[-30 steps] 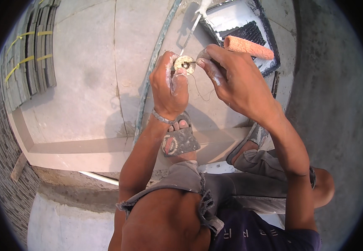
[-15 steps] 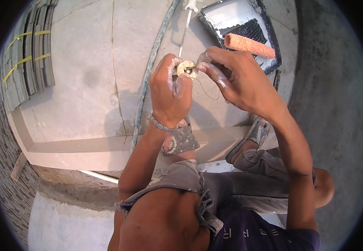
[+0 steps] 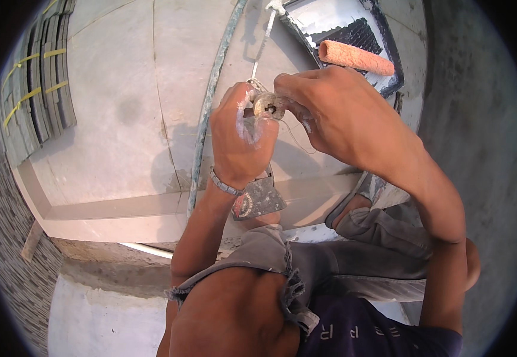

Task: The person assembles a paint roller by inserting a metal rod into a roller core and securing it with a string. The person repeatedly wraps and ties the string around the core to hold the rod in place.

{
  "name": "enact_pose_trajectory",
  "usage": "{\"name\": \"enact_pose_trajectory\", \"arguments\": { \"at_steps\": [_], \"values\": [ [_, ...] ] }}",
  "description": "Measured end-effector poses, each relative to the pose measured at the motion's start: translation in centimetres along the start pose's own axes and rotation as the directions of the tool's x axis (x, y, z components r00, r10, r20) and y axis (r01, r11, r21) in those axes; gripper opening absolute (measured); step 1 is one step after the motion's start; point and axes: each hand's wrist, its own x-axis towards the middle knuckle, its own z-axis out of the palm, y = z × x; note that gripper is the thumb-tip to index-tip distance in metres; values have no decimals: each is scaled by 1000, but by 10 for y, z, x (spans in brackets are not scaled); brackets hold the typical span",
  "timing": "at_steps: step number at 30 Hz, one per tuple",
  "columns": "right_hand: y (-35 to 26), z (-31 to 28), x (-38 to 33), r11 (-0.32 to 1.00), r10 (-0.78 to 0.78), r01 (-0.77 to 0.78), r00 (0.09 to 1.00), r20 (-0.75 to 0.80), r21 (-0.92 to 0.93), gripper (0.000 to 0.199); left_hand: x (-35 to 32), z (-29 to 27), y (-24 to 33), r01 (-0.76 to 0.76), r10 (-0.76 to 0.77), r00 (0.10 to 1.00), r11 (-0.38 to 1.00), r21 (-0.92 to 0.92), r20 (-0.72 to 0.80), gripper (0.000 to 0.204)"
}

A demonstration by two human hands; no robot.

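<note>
Left hand (image 3: 243, 140) was clamped on pale disc (image 3: 262, 106); right hand (image 3: 344, 110) was at disc's right edge, grip couldn't be told; orange roller sleeve (image 3: 356, 58) lay beyond right hand.

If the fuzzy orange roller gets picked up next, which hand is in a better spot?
Probably the right hand. It is just below the orange roller in the picture, while the left hand is farther away and grips the pale round piece. Whether the right holds anything is hidden.
</note>
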Motion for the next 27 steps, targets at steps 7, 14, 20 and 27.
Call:
{"name": "enact_pose_trajectory", "arguments": {
  "at_steps": [7,14,20,27],
  "values": [
    [-11,-6,2,993,-62,67,997,47,-96,20,-1,10,-2,-48,47,999,997,-59,-17,30],
    [1,7,6,985,-72,60,995,-66,-160,13,4,8,-1,14,-21,999,984,-177,-36,28],
    [-6,-23,1,973,221,-222,975,26,68,20,5,6,0,68,-69,998,995,-72,-12,22],
    [-5,-13,-3,988,152,-153,988,-33,-9,19,2,6,4,77,-77,997,988,-131,0,20]
  ]
}}
